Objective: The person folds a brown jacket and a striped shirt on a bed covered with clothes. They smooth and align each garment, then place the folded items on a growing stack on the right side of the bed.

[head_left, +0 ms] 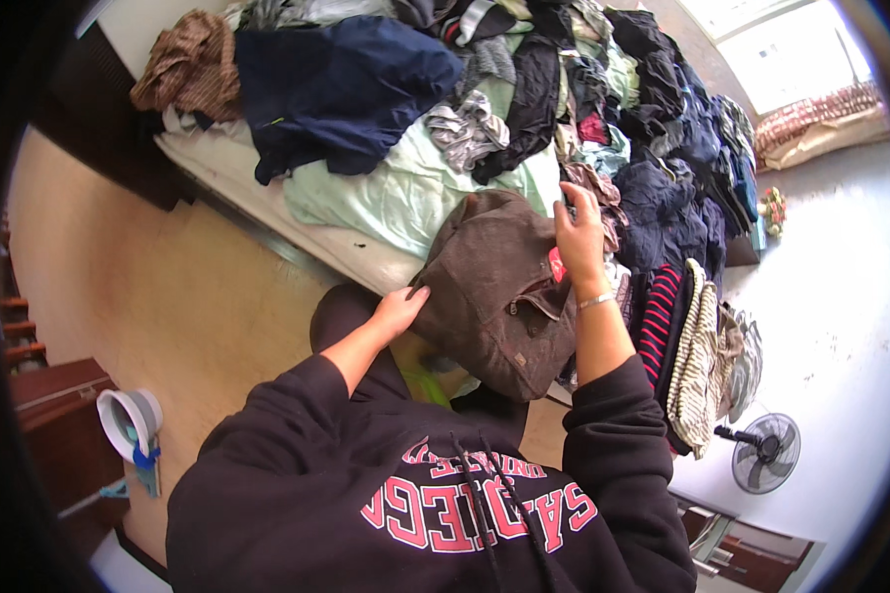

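A dark brown garment with a short zip (489, 289) is bunched over my lap at the bed's edge. My left hand (400, 310) grips its left side, thumb on top. Beside the garment's upper right edge, my right hand (582, 230) is raised with thumb and fingers apart; I see nothing held in it. A small red patch (556, 264) shows by the right wrist, near the zip opening. Farther up the bed lie a navy garment (341, 89) and a crumpled grey-and-white cloth (469, 132), both on a pale green sheet (386, 200).
Loose clothes (660, 200) are heaped across the bed's far and right sides. Folded striped clothes (686, 348) stand stacked at the right, near a fan (765, 452). On the floor (215, 296) at lower left is a white-and-grey basin (130, 422) beside a brown wooden cabinet (67, 430).
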Available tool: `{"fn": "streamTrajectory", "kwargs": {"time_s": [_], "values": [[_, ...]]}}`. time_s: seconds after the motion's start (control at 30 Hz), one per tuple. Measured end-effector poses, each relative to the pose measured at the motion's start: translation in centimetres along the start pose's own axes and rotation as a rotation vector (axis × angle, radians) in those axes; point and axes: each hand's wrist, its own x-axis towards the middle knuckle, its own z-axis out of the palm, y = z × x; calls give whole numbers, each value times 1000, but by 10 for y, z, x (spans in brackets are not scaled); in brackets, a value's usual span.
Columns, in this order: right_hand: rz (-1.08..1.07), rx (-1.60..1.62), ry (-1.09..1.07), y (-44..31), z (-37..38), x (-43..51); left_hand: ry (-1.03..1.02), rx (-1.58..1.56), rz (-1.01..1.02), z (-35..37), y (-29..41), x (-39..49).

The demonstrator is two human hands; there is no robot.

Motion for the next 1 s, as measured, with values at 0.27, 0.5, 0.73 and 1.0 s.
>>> {"fn": "streamTrajectory", "kwargs": {"time_s": [0.27, 0.5, 0.73, 1.0], "values": [[307, 23, 93, 17, -64, -182, -98, -151, 27, -3, 16, 9], [787, -4, 73, 31, -46, -299, -94, -109, -21, -4, 0, 16], [1221, 632, 149, 47, -20, -296, 200, 251, 314, -2, 33, 22], [1211, 1148, 152, 63, -36, -263, -140, 44, 98, 19, 84, 22]]}}
